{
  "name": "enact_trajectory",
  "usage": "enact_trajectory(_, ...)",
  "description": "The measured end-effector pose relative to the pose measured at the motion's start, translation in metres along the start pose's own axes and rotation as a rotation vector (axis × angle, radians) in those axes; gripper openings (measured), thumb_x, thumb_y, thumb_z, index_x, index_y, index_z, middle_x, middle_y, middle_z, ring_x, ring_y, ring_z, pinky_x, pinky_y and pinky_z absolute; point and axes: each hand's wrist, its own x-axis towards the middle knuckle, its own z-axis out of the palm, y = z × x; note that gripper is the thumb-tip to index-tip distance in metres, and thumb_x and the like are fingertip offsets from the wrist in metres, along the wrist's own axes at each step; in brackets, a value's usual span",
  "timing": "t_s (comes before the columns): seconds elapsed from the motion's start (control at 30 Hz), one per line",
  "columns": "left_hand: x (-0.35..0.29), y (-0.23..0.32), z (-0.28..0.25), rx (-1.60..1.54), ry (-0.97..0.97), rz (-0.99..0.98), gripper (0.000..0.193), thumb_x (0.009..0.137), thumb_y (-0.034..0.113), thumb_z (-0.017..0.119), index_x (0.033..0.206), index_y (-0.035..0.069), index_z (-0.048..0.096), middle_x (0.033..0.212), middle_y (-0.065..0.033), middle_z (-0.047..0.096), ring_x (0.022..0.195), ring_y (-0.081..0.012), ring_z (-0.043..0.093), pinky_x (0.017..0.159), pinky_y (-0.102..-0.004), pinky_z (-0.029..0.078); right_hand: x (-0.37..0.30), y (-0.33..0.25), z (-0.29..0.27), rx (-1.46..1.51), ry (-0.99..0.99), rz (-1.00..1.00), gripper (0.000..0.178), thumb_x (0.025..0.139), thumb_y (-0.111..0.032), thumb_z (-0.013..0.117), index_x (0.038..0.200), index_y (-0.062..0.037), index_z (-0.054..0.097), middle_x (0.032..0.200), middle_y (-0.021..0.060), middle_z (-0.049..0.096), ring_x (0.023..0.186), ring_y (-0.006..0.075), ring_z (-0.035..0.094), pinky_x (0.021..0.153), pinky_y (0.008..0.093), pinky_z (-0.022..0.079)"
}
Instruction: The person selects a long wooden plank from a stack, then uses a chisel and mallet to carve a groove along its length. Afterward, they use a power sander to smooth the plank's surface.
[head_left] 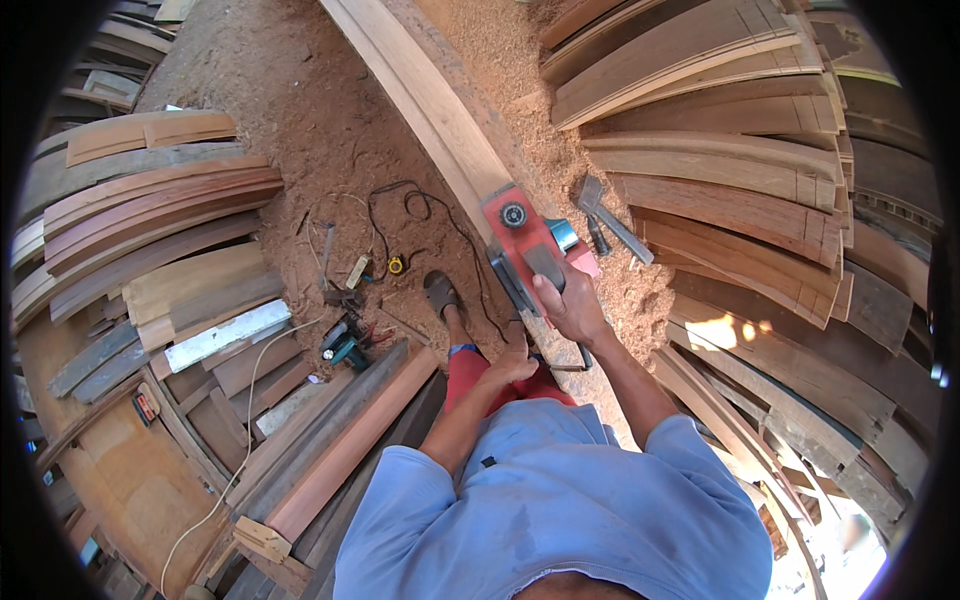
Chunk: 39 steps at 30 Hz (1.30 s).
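A red and black electric planer (pixel 513 232) rests on a long wooden beam (pixel 440 120) that runs away toward the upper left. My right hand (pixel 572 302) is wrapped round the planer's rear handle. Close to the near end of the beam, my left hand (pixel 515 362) is closed at the black power cord (pixel 483 287), which trails across the ground to the left; its fingers are partly hidden. A hammer (pixel 617 222) lies on shavings just right of the planer, beside a small dark tool.
Stacked planks (pixel 720 160) fill the right side, and more boards (pixel 160 210) lie at the left. A yellow tape measure (pixel 396 264) and a teal power tool (pixel 345 345) sit on the ground to the left, near my sandalled foot (pixel 441 292). Sawdust surrounds the beam.
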Motion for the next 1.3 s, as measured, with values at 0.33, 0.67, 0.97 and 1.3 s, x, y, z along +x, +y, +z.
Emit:
enact_trajectory(0.33,0.000,-0.025,-0.003,0.309,-0.342,-0.039,0.069,0.080,0.030,0.065,0.139,-0.001,0.045,0.139,-0.0268,0.052,0.128,-0.0430,0.051,0.110,-0.0445,0.040,0.045,-0.018,0.010,-0.037,0.031,-0.040,0.057,0.096,-0.052,0.051,0.107,0.0034,0.061,0.074,0.0228,0.062,0.072,0.0347,0.065,0.070,0.0438,0.050)
enact_trajectory(0.67,-0.013,-0.046,-0.060,0.363,-0.035,-0.118,0.044,0.081,0.023,0.064,0.120,0.001,0.060,0.115,-0.0220,0.066,0.113,-0.0377,0.060,0.098,-0.0474,0.046,0.090,-0.036,0.015,-0.034,0.019,-0.061,0.064,0.095,-0.058,0.048,0.096,0.0046,0.062,0.074,0.0223,0.061,0.075,0.0354,0.064,0.072,0.0438,0.049)
enact_trajectory(0.97,-0.018,-0.074,-0.084,0.306,0.205,-0.137,0.026,0.080,0.017,0.062,0.103,0.006,0.064,0.101,-0.0232,0.067,0.100,-0.0423,0.063,0.088,-0.0496,0.050,0.125,-0.048,0.020,-0.054,-0.004,-0.031,0.064,0.095,-0.057,0.050,0.101,0.0055,0.063,0.080,0.0250,0.065,0.082,0.0355,0.067,0.076,0.0438,0.050)
enact_trajectory(1.3,-0.003,-0.077,-0.090,0.353,0.316,0.032,0.038,0.081,0.025,0.065,0.110,0.000,0.061,0.106,-0.0252,0.065,0.103,-0.0437,0.061,0.092,-0.0503,0.048,0.172,-0.069,0.020,-0.035,-0.034,-0.122,0.059,0.096,-0.053,0.049,0.095,0.0051,0.062,0.072,0.0191,0.061,0.069,0.0290,0.062,0.068,0.0414,0.049)
